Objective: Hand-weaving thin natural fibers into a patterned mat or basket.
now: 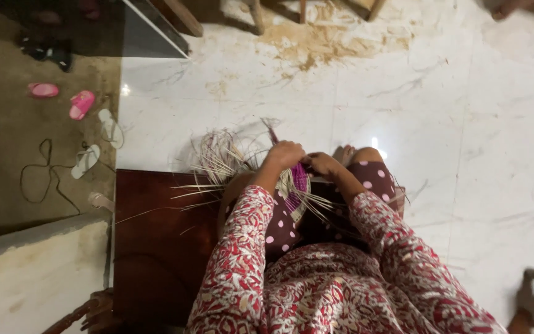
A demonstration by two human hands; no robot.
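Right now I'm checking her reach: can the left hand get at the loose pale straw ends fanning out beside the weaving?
Probably yes. The left hand already rests on the woven piece, and the straw ends fan out just beside it with nothing between.

Two pink slippers [63, 98], two white slippers [98, 144] (apart), one half-woven basket [296, 185], two hands.

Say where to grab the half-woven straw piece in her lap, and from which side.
Best guess: grip the woven piece on its dense plaited body, pale and magenta, coming from the near, lap side. That part looks firm, and the left hand and right hand already rest on its top edge. The loose strands fan out to the far left and would bend or slip.
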